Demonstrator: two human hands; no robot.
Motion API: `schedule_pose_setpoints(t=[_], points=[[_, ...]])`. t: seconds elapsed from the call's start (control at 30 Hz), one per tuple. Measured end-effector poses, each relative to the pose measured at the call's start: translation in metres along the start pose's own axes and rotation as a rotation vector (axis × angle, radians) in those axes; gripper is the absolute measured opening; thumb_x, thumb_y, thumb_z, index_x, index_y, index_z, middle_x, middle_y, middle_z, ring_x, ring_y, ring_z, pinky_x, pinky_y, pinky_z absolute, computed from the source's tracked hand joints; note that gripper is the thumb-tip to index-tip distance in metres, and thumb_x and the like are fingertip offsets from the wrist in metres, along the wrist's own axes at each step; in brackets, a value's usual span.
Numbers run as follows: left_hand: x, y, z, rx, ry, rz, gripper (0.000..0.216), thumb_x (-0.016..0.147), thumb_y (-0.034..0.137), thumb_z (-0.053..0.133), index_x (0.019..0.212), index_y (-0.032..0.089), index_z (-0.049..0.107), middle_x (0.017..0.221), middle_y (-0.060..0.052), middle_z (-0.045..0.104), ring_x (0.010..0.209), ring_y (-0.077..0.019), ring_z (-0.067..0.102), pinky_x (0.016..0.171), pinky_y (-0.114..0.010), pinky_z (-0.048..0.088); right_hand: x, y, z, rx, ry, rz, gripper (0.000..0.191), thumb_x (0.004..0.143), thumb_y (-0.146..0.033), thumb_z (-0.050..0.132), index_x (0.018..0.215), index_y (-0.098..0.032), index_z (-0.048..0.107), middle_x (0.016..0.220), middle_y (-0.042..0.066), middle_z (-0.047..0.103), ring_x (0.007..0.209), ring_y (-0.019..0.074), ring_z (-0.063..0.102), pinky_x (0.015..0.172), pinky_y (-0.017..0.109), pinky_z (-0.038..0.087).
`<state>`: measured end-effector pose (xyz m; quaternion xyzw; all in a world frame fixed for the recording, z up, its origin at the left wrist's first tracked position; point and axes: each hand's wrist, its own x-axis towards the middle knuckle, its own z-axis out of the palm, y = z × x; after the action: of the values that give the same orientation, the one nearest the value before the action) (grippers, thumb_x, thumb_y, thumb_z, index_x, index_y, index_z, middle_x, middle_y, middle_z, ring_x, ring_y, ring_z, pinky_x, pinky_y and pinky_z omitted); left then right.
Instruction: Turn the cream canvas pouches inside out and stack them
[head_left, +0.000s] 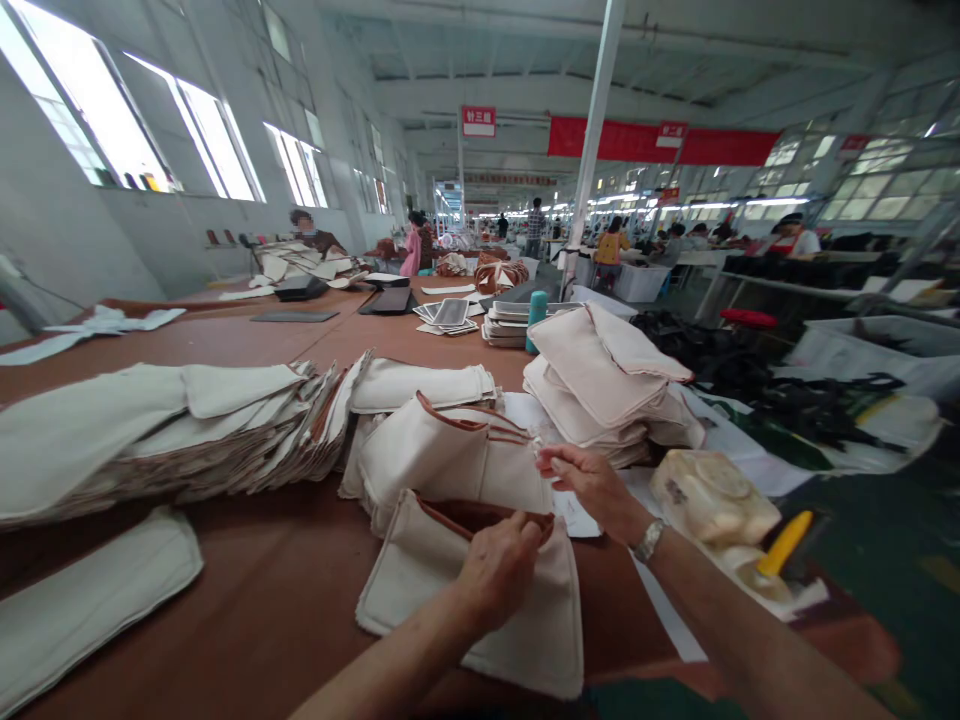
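A cream fabric pouch with a brown lining lies at the table's near edge, its mouth facing up. My left hand is closed on the pouch's upper rim, with the fingertips partly hidden inside the opening. Just behind it sits another cream pouch with brown edging, slightly gaping. Beside that pouch's right corner is my right hand, thumb and fingers pinched together. A small pale bit shows at those fingertips, too small to name.
Stacked cream pieces spread along the left, and another pile stands at right. A teal thread spool is behind it. Near the right edge sit a yellowish plastic container and a yellow-handled tool. Other people work farther off.
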<state>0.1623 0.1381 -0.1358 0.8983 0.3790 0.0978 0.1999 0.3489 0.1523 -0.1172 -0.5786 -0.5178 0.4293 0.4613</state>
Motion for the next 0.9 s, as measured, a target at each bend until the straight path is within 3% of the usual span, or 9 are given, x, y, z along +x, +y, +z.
schedule_pose_setpoints(t=[0.07, 0.13, 0.23, 0.3, 0.43, 0.6, 0.7, 0.8, 0.9], points=[[-0.03, 0.009, -0.007, -0.075, -0.063, 0.01, 0.015, 0.089, 0.028, 0.057, 0.091, 0.015, 0.065, 0.084, -0.004, 0.062, 0.075, -0.016, 0.057, 0.068, -0.024, 0.043, 0.003, 0.001, 0.011, 0.021, -0.162, 0.04, 0.025, 0.089, -0.032, 0.059, 0.106, -0.015, 0.067, 0.101, 0.008, 0.071, 0.092, 0.0209, 0.067, 0.076, 0.034, 0.056], [-0.06, 0.013, -0.022, -0.242, -0.162, 0.008, 0.026, 0.09, 0.037, 0.057, 0.084, 0.013, 0.065, 0.07, 0.001, 0.055, 0.065, -0.0126, 0.052, 0.058, -0.02, 0.038, 0.006, 0.009, 0.024, 0.031, -0.257, 0.088, 0.022, 0.09, -0.029, 0.061, 0.105, -0.013, 0.066, 0.102, 0.008, 0.069, 0.09, 0.0205, 0.066, 0.076, 0.037, 0.056], [-0.099, 0.013, -0.06, -0.862, -0.309, -0.095, 0.033, 0.088, 0.042, 0.059, 0.095, 0.01, 0.065, 0.078, -0.001, 0.057, 0.07, -0.0124, 0.05, 0.061, -0.02, 0.037, -0.001, 0.015, 0.038, 0.06, -0.291, 0.106, 0.023, 0.093, -0.029, 0.059, 0.11, -0.013, 0.062, 0.112, 0.008, 0.064, 0.097, 0.0218, 0.063, 0.083, 0.042, 0.053], [-0.12, 0.013, -0.087, -1.026, -0.311, -0.123, 0.033, 0.085, 0.042, 0.063, 0.095, 0.01, 0.065, 0.083, -0.003, 0.057, 0.075, -0.0138, 0.051, 0.066, -0.021, 0.038, -0.016, 0.007, 0.045, 0.103, -0.3, 0.071, 0.022, 0.088, -0.025, 0.062, 0.107, -0.014, 0.064, 0.116, 0.009, 0.064, 0.107, 0.0249, 0.059, 0.093, 0.043, 0.047], [-0.153, 0.021, -0.127, -0.929, -0.242, -0.042, 0.025, 0.086, 0.037, 0.063, 0.087, 0.012, 0.063, 0.087, -0.004, 0.055, 0.079, -0.0143, 0.049, 0.07, -0.022, 0.038, -0.071, -0.035, 0.06, 0.248, -0.427, -0.037, 0.032, 0.08, -0.023, 0.059, 0.11, -0.016, 0.066, 0.115, 0.009, 0.066, 0.113, 0.0251, 0.056, 0.099, 0.038, 0.041], [-0.179, 0.033, -0.15, -0.832, -0.244, -0.081, 0.02, 0.089, 0.033, 0.055, 0.09, 0.015, 0.06, 0.084, -0.002, 0.054, 0.076, -0.0133, 0.046, 0.069, -0.021, 0.037, -0.14, -0.074, 0.085, 0.373, -0.732, -0.111, 0.036, 0.076, -0.026, 0.062, 0.11, -0.016, 0.064, 0.098, 0.005, 0.065, 0.084, 0.0185, 0.058, 0.073, 0.028, 0.045], [-0.187, 0.03, -0.157, -0.806, -0.28, -0.119, 0.008, 0.082, 0.02, 0.055, 0.086, 0.015, 0.061, 0.078, 0.002, 0.051, 0.07, -0.0114, 0.041, 0.064, -0.019, 0.034, -0.156, -0.082, 0.095, 0.239, -0.704, -0.202, 0.021, 0.081, -0.03, 0.062, 0.095, -0.015, 0.061, 0.08, 0.0, 0.055, 0.068, 0.0123, 0.047, 0.062, 0.022, 0.039], [-0.19, 0.024, -0.162, -0.833, -0.273, -0.237, 0.02, 0.069, 0.01, 0.051, 0.085, 0.015, 0.062, 0.074, 0.003, 0.051, 0.068, -0.0113, 0.041, 0.06, -0.019, 0.032, -0.163, -0.09, 0.098, 0.049, -0.624, -0.335, 0.014, 0.088, -0.03, 0.057, 0.087, -0.017, 0.055, 0.074, -0.003, 0.046, 0.064, 0.0109, 0.038, 0.057, 0.021, 0.033], [-0.193, 0.02, -0.164, -0.922, -0.294, -0.289, 0.032, 0.062, 0.012, 0.052, 0.091, 0.015, 0.064, 0.076, 0.001, 0.056, 0.068, -0.0125, 0.044, 0.059, -0.02, 0.033, -0.172, -0.099, 0.099, -0.111, -0.58, -0.443, 0.011, 0.089, -0.027, 0.054, 0.084, -0.018, 0.05, 0.074, -0.003, 0.046, 0.064, 0.0117, 0.038, 0.058, 0.022, 0.032]])
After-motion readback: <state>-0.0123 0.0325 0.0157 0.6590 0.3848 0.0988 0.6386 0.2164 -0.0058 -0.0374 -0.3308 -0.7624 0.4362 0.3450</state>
